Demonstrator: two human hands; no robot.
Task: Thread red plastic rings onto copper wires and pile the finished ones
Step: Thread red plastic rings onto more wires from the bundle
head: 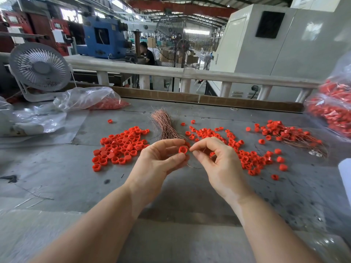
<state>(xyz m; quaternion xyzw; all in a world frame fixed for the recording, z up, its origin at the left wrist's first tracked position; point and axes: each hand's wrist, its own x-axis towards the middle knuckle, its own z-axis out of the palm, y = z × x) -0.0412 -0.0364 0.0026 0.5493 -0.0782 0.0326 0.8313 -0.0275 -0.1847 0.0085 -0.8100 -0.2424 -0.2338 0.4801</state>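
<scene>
Ring (183, 149), red plastic, short and cylindrical with a hollow centre, is pinched in the grip of the left hand (159, 164) between thumb and fingertips, its open face turned towards the camera and its axis running roughly towards the viewer. Wire (193, 166), thin and copper-coloured, is seen curving below the ring; the right hand (216, 160) is held just beside the ring with thumb and forefinger closed together, apparently pinching the wire's upper end, though the strand there is too fine to be made out. Bundle of copper wires (164, 124), bright and hair-thin, is laid just beyond the grip, its long axis pointing away from the viewer and fanned at the far end. Loose rings (118, 146), glossy and round, are spread to the left of the grip; more rings (248, 158) lie to its right. Threaded pile (288, 134), rings with trailing wires, lies further right. Bench (180, 196), grey, scuffed and matte, carries all of it.
</scene>
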